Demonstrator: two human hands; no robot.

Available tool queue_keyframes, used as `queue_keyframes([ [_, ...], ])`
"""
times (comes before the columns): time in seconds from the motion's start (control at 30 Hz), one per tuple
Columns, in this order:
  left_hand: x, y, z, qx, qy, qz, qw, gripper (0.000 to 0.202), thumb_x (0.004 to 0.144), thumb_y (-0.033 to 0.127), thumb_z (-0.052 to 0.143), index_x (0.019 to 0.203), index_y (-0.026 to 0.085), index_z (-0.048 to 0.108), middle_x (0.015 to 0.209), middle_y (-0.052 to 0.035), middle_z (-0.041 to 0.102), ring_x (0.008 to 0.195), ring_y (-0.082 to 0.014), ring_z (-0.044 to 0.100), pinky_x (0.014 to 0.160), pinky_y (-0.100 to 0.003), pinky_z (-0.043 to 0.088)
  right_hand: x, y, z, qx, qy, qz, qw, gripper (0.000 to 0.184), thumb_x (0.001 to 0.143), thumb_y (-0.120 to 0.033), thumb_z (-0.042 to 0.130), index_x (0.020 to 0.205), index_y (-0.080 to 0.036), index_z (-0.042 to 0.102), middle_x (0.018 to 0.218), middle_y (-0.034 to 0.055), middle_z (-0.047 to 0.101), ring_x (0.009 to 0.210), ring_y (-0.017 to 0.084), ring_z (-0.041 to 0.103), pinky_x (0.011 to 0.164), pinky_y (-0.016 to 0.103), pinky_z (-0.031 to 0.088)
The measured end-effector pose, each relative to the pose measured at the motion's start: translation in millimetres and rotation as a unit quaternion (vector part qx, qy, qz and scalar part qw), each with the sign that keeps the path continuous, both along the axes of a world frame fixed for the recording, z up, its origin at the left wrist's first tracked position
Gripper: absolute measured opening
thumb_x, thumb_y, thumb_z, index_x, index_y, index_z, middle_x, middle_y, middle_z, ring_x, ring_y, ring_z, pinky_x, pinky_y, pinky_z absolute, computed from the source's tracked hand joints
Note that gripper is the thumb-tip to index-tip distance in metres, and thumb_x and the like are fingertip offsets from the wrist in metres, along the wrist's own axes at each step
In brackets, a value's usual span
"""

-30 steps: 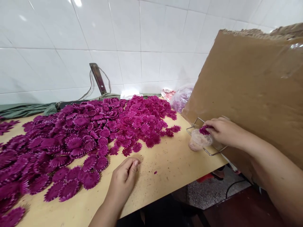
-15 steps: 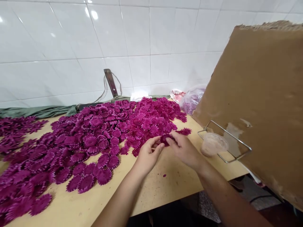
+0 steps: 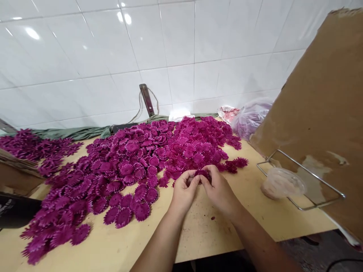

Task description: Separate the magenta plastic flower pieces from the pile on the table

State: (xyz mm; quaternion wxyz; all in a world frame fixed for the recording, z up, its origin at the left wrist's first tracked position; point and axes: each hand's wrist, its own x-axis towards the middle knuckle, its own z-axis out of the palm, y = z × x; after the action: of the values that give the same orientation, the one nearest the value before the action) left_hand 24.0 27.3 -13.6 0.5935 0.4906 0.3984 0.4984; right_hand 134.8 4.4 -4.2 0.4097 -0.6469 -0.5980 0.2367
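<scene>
Between my two hands is a dark magenta flower-shaped piece (image 3: 203, 174) with a fringed edge, partly covered by the fingers. My left hand (image 3: 184, 189) pinches its left side, thumb toward me. On the other side, the thumb and fingers of my right hand (image 3: 217, 185) close on the same piece, and the two thumbs almost meet. Just beyond the hands lies a heap of loose, brighter magenta flower pieces (image 3: 193, 145). To the left spreads a larger pile of round magenta flowers (image 3: 124, 170) with curled, pale-tipped petals.
A clear plastic tub (image 3: 283, 183) stands by a bent wire stand (image 3: 307, 209) against a cardboard sheet (image 3: 320, 102) at right. Plastic bags (image 3: 251, 117) sit at the back. A black cylinder (image 3: 18, 211) and star-shaped magenta pieces (image 3: 31, 145) are at left.
The view has swung left, bringing the black cylinder and a cardboard box edge into sight. My right hand's fingers have drawn in closer around the flower piece, nearer my left thumb.
</scene>
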Motion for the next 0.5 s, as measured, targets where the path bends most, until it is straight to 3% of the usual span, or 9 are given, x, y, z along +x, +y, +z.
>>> queue_keyframes([
  [0.13, -2.2, 3.5, -2.9, 0.003, 0.011, 0.017, 1.000, 0.021, 0.063, 0.036, 0.065, 0.063, 0.017, 0.056, 0.059, 0.0019, 0.055, 0.059, -0.0120, 0.050, 0.062, -0.025, 0.041, -0.9, -3.2, -1.7, 0.012, 0.066, 0.024, 0.997, 0.016, 0.075, -0.027, 0.051, 0.089, -0.020, 0.045, 0.084, 0.0060, 0.058, 0.074, 0.020, 0.058, 0.066, 0.035, 0.048],
  [0.37, -3.8, 4.6, -6.6, -0.006, 0.076, 0.031, 0.997, 0.032, 0.065, 0.045, 0.059, 0.055, 0.019, 0.043, 0.051, 0.0060, 0.039, 0.052, -0.0096, 0.036, 0.054, -0.023, 0.034, -6.3, -7.9, 1.2, 0.015, 0.063, 0.031, 0.997, 0.028, 0.071, -0.026, 0.057, 0.097, -0.021, 0.050, 0.096, 0.0076, 0.057, 0.074, 0.019, 0.058, 0.065, 0.035, 0.049],
  [0.5, -5.5, 5.1, -7.8, -0.014, 0.089, 0.028, 0.996, 0.038, 0.066, 0.052, 0.057, 0.055, 0.019, 0.041, 0.052, 0.0059, 0.037, 0.053, -0.0095, 0.034, 0.053, -0.023, 0.031, -7.4, -5.7, 1.8, -0.002, 0.078, 0.056, 0.995, 0.025, 0.073, -0.026, 0.055, 0.096, -0.020, 0.051, 0.095, 0.0072, 0.059, 0.076, 0.018, 0.058, 0.067, 0.034, 0.049],
])
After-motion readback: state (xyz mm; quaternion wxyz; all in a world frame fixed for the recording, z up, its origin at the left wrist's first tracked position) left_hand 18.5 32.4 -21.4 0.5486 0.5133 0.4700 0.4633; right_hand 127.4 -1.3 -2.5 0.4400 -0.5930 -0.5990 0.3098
